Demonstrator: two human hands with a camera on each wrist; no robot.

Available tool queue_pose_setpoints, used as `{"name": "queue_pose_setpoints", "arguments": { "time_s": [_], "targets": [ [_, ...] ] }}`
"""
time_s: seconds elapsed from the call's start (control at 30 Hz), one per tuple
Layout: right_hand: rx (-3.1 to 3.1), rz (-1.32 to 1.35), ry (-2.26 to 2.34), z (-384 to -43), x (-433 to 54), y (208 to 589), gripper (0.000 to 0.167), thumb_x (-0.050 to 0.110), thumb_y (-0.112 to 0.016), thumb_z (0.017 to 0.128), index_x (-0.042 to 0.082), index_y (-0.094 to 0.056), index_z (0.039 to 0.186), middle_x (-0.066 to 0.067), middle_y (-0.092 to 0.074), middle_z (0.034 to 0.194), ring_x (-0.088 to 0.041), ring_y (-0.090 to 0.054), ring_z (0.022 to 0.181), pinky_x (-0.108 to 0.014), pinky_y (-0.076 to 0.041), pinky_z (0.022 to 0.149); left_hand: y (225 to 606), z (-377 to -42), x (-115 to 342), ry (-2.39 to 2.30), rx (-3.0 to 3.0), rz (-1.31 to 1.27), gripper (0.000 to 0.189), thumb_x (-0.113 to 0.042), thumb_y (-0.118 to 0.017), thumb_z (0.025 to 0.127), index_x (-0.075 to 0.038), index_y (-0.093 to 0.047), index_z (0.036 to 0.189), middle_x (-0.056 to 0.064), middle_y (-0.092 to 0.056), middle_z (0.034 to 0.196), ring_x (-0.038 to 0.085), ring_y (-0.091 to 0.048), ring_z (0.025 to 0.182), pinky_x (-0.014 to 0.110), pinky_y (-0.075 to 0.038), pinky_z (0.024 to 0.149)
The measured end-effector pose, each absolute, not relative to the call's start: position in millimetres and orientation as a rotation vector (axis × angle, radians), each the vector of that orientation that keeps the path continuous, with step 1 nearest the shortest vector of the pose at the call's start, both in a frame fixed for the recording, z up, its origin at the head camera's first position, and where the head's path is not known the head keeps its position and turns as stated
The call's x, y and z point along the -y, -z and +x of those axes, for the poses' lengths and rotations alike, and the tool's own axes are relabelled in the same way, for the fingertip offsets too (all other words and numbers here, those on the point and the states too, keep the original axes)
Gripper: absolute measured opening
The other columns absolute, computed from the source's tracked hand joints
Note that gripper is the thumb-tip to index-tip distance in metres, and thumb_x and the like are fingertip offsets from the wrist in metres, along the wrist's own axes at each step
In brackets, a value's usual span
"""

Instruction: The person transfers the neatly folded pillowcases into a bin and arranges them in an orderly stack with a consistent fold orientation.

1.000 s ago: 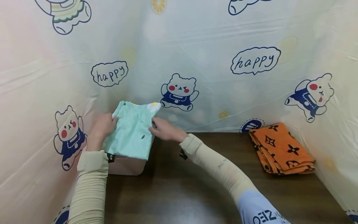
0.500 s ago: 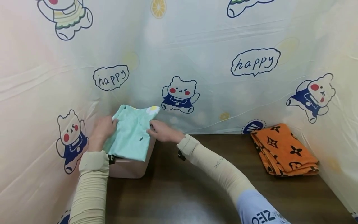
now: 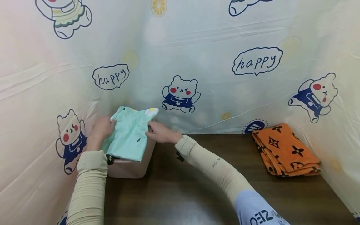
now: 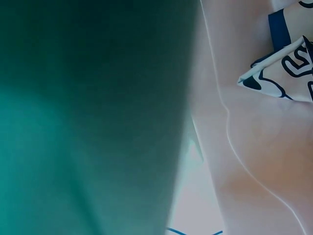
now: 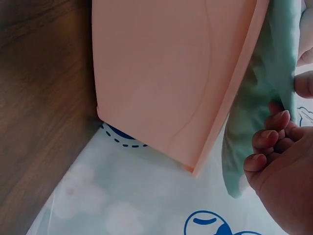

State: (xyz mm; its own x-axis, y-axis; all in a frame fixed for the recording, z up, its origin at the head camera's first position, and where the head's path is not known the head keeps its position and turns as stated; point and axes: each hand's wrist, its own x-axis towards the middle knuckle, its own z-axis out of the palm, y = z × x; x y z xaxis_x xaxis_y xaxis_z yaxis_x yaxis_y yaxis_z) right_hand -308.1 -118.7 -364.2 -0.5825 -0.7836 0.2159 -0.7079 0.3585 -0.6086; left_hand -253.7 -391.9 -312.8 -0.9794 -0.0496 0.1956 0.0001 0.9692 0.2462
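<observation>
A folded mint-green cloth (image 3: 126, 137) with daisy and leaf prints is stretched between my hands over the pink box (image 3: 126, 170). My left hand (image 3: 102, 128) grips its left edge. On the opposite edge my right hand (image 3: 163, 132) pinches it between thumb and curled fingers. In the right wrist view, the cloth (image 5: 239, 142) hangs just outside the rim of the box (image 5: 156, 73), with my right hand (image 5: 281, 169) beside it. Green cloth (image 4: 98, 117) fills much of the left wrist view and hides my left hand there.
A folded orange cloth (image 3: 284, 150) with black motifs lies at the right on the dark wooden table (image 3: 180, 193). A printed curtain (image 3: 213, 84) with bears encloses the back and sides. White fabric with dark-blue print (image 4: 288, 73) shows in the left wrist view.
Both hands and the mint-green cloth have shifted slightly left over the box, so more of the box's right side shows. The orange cloth has stayed in place.
</observation>
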Motion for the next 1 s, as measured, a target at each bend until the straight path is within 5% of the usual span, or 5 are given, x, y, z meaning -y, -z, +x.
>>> {"name": "queue_pose_setpoints", "arguments": {
  "time_s": [0.43,1.0],
  "targets": [
    [-2.553,-1.424,0.937,-306.4,131.1,363.4,0.018,0.024,-0.049,0.108,0.008,-0.049,0.117,-0.003,-0.051,0.093,-0.011,-0.052,0.077,-0.019,-0.043,0.063,307.3,-252.4,397.7,0.391,2.913,0.036,0.042,-0.023,-0.038,0.109,0.015,-0.055,0.111,0.030,-0.055,0.101,0.041,-0.050,0.086,0.052,-0.040,0.073],
    [-2.608,-1.437,0.808,-303.5,139.9,365.7,0.018,0.026,-0.048,0.109,0.009,-0.049,0.101,-0.002,-0.050,0.086,-0.012,-0.051,0.072,-0.021,-0.041,0.062,309.9,-255.2,407.7,0.395,2.915,0.069,0.040,-0.024,-0.036,0.109,0.011,-0.056,0.105,0.026,-0.054,0.098,0.040,-0.050,0.085,0.048,-0.040,0.072]
  ]
}}
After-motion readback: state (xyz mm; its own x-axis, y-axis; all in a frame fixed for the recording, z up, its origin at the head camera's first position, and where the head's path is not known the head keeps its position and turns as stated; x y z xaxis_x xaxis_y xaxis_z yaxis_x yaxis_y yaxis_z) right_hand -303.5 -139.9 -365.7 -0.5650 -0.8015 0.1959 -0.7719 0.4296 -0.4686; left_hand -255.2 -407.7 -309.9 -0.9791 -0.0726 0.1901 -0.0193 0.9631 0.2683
